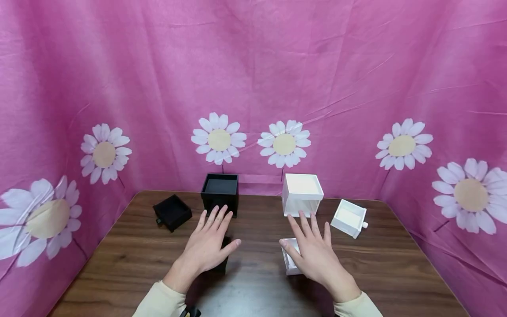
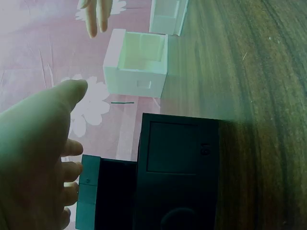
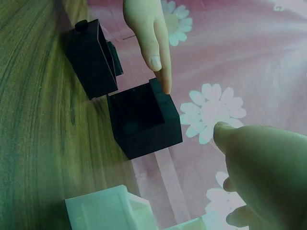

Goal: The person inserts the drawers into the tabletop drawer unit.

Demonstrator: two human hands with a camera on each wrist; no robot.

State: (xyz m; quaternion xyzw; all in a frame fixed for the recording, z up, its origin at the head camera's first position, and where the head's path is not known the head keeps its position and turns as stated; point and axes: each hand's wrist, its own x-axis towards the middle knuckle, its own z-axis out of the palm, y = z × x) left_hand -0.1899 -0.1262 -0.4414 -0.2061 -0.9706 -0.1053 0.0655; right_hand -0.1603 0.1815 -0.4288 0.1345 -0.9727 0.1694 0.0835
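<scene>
My left hand [image 1: 210, 242] is spread palm down, fingers straight, nothing held. Beneath it a small black drawer [image 1: 222, 262] is mostly hidden, and its fingertips overlap the front of a black box [image 1: 220, 185]. On the other side, my right hand [image 1: 314, 255] is likewise spread with straight fingers. It partly covers a small white drawer [image 1: 290, 259], behind which stands a white box [image 1: 303, 187]. Both wrist views show the hands apart from the boxes. In the right wrist view the black box [image 3: 144, 143] has an open, hollow front.
A second black drawer [image 1: 173, 213] with a small knob lies at the left. Another white drawer [image 1: 349, 219], also knobbed, lies at the right. All rest on a brown wooden table [image 1: 253, 251]. A pink curtain [image 1: 253, 66] with daisies surrounds its back and sides.
</scene>
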